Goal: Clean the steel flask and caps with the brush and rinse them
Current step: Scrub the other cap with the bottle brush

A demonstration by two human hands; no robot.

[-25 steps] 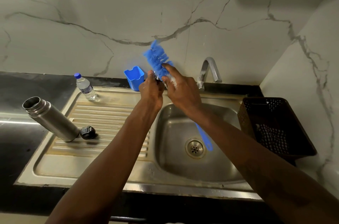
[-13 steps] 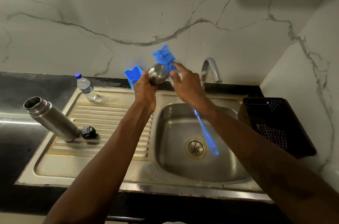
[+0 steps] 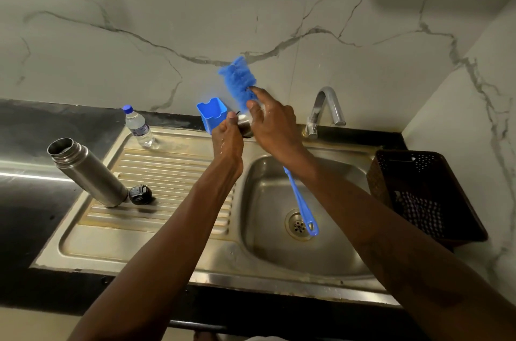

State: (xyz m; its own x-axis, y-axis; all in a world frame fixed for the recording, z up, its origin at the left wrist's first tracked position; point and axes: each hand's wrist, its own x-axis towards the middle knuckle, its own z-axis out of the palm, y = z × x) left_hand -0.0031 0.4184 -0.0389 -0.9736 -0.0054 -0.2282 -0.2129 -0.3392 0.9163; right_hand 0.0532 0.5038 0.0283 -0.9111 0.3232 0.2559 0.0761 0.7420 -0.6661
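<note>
Left hand is gripping steel cap above sink. Right hand is clasping blue brush, bristles pointing upward.

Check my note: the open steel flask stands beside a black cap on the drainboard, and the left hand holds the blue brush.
Wrong hand: in the head view the right hand holds the blue brush; the left hand grips a steel cap. The flask and black cap are as noted.

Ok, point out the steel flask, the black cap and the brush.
steel flask (image 3: pixel 90 173), head view, middle of its body.
black cap (image 3: pixel 140 194), head view, its top.
brush (image 3: pixel 237 79), head view, blue bristle head.
</note>
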